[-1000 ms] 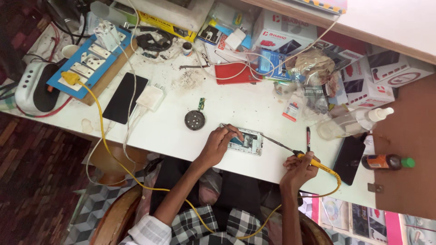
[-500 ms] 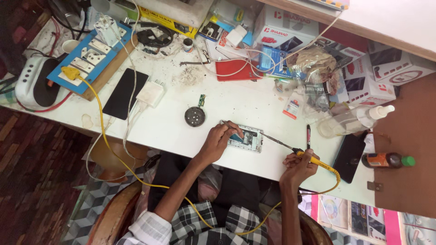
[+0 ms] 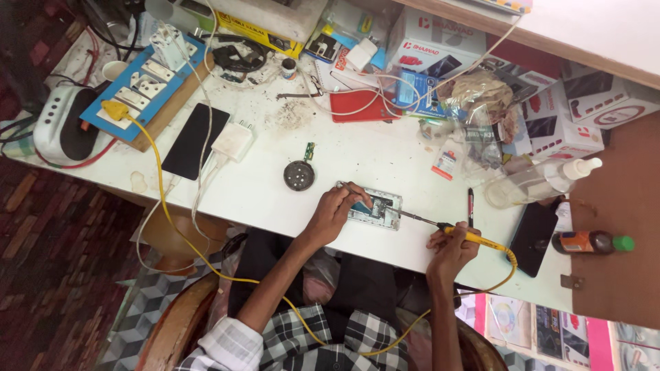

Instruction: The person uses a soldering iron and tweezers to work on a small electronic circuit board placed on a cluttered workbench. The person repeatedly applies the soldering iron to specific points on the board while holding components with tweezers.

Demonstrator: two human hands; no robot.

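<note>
Head view, looking straight down on a white counter (image 3: 261, 199) crowded with boxes, cables and parts. Close to the counter's near edge lies an opened phone (image 3: 375, 208), a small flat rectangle with its insides showing, its long axis running roughly along that edge. The left hand (image 3: 333, 214) rests on the phone's left end, fingers curled down over it and pressing it flat; whether anything is pinched between the fingertips cannot be told. The right hand (image 3: 452, 249) sits at the near edge, just to the right of the phone and clear of it, its grip closed around the yellow handle of a soldering iron (image 3: 440, 225). The iron's thin shaft slants from that hand leftward and slightly away from the person, its tip reaching the phone's right end. So the phone lies to the left of the right hand's grip, along the line of the iron, and the left hand is the nearer one, already touching it. The iron's yellow cable (image 3: 172, 216) loops off the near edge and runs back to a blue socket board (image 3: 148, 86) at the far left corner. A round dark speaker part (image 3: 299, 175) sits just beyond the left hand.
</note>
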